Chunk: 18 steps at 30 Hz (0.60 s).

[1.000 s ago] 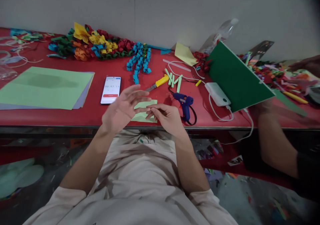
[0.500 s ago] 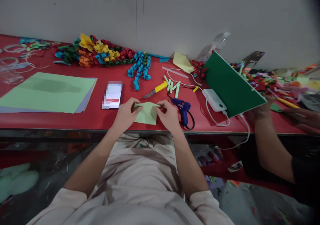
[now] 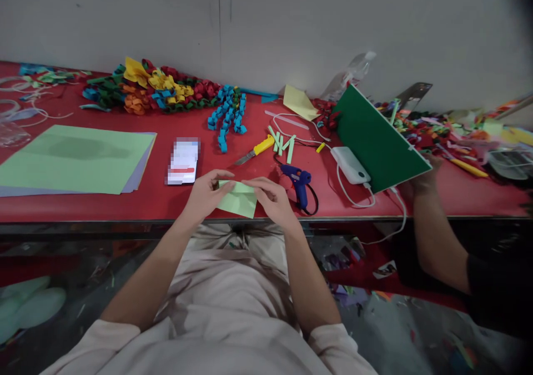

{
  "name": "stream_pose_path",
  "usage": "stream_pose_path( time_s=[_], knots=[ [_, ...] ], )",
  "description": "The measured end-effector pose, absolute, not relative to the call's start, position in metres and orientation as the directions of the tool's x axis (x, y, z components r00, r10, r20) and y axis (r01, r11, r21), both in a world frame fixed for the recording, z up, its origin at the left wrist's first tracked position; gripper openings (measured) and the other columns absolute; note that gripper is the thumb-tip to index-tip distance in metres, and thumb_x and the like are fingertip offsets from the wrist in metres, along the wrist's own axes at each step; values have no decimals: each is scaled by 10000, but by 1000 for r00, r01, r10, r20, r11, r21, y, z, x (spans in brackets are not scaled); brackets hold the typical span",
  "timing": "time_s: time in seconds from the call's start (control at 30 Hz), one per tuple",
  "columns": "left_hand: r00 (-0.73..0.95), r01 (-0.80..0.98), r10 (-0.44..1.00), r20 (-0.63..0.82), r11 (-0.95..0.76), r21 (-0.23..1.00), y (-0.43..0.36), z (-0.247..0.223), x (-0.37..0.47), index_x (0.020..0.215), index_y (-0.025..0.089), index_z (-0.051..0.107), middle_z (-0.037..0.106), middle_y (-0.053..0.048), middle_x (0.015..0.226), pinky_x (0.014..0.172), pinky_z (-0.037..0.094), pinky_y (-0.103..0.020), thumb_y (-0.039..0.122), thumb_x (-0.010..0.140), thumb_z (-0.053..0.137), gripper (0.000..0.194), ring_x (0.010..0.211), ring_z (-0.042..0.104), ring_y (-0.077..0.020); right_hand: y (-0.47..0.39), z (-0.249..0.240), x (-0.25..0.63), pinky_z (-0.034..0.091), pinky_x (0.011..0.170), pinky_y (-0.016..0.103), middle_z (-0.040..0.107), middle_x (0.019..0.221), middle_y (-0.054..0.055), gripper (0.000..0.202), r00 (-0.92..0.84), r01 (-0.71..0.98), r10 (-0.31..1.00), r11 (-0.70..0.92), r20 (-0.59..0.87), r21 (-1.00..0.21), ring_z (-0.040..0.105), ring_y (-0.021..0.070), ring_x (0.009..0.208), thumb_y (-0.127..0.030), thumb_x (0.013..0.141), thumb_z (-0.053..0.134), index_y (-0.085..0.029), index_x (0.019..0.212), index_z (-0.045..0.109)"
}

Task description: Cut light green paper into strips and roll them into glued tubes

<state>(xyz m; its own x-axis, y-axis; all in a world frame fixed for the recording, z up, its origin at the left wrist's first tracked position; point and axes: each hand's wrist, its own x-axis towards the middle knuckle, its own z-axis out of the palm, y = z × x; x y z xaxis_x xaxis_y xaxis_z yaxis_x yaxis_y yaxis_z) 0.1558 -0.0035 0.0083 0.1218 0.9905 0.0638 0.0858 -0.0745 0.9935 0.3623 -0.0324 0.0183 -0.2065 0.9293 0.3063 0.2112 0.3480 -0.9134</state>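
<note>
A small light-green sheet of paper [image 3: 237, 201] lies at the table's front edge, its far edge folded over. My left hand [image 3: 207, 193] grips its left side, thumb on the fold and fingers behind. On the right side my right hand [image 3: 272, 195] holds the same paper, fingers along the fold. Just right of that hand lies a blue hot glue gun [image 3: 298, 183]. Beyond the paper are a yellow utility knife [image 3: 262, 146] with its blade out and several short light-green paper strips [image 3: 290, 149]. Left of my left hand is a phone [image 3: 183, 161] with a lit screen.
Larger green sheets [image 3: 83, 158] lie at the left. Coloured paper chains [image 3: 166, 89] line the wall. A dark-green board [image 3: 375, 141] leans at the right beside a white power bank [image 3: 350, 165] with cables. A co-worker's arm [image 3: 435, 236] reaches behind the board.
The paper has shifted slightly towards me, and my fingers have flattened along its folded far edge. The co-worker's farther hand and green piece at the right have gone out of sight.
</note>
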Motion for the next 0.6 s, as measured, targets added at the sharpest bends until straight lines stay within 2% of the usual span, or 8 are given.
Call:
stream_pose_path(
  time_s=[0.07, 0.17, 0.27, 0.33, 0.4, 0.47, 0.53, 0.6],
  knots=[
    [113, 78, 993, 38, -47, 996, -4, 6, 157, 1024, 194, 731, 708, -41, 818, 603, 481, -262, 524, 784, 780, 411, 687, 617, -165, -31, 15, 361, 502, 709, 285, 744, 1066, 59, 350, -170, 211, 954, 280, 247, -937, 644, 164, 820, -377, 945, 609, -238, 1245, 723],
    [73, 88, 997, 10, -16, 996, -6, 8, 157, 917, 168, 729, 677, -26, 749, 574, 448, -241, 564, 804, 746, 413, 643, 574, -142, -28, 11, 359, 524, 695, 287, 768, 1002, 61, 364, -125, 220, 977, 196, 171, -956, 664, 176, 790, -435, 886, 684, -201, 1156, 752],
    [40, 147, 999, 12, -18, 989, -8, 13, 157, 698, 152, 637, 540, 14, 606, 502, 344, -217, 595, 834, 698, 467, 556, 456, -100, -26, 11, 358, 547, 744, 295, 775, 992, 63, 338, -117, 165, 984, 152, 133, -975, 688, 189, 835, -436, 851, 710, -189, 1075, 764],
    [24, 200, 1000, 19, -23, 980, -9, 15, 157, 600, 156, 552, 440, 30, 545, 471, 273, -219, 611, 853, 664, 532, 517, 379, -83, -25, 13, 358, 539, 704, 286, 773, 949, 57, 345, -107, 161, 987, 133, 116, -978, 678, 182, 792, -446, 834, 723, -188, 1059, 764],
    [25, 238, 999, 29, -34, 971, -9, 16, 158, 573, 155, 537, 419, 29, 532, 462, 253, -223, 620, 865, 641, 559, 507, 364, -81, -25, 12, 358, 517, 650, 278, 763, 883, 50, 329, -86, 182, 990, 130, 116, -975, 656, 173, 730, -457, 826, 726, -183, 1002, 773],
    [73, 232, 996, 44, -60, 971, -8, 15, 158, 665, 146, 629, 500, 17, 574, 477, 305, -218, 605, 846, 675, 496, 531, 431, -94, -25, 10, 358, 504, 629, 277, 756, 852, 46, 314, -72, 190, 990, 130, 118, -973, 645, 171, 706, -459, 823, 725, -180, 957, 775],
    [143, 188, 988, 61, -88, 978, -7, 12, 157, 892, 148, 718, 614, -1, 673, 528, 396, -217, 565, 795, 752, 429, 593, 530, -119, -23, 6, 358, 511, 642, 283, 757, 857, 50, 306, -81, 182, 990, 127, 114, -975, 651, 178, 718, -450, 824, 723, -178, 957, 770],
    [175, 143, 982, 70, -95, 985, -7, 9, 157, 1030, 157, 725, 686, -23, 766, 585, 457, -227, 529, 760, 800, 465, 657, 594, -140, -21, 8, 356, 527, 680, 293, 762, 912, 62, 305, -102, 183, 986, 151, 134, -971, 667, 190, 773, -424, 832, 719, -179, 1011, 754]
  ],
)
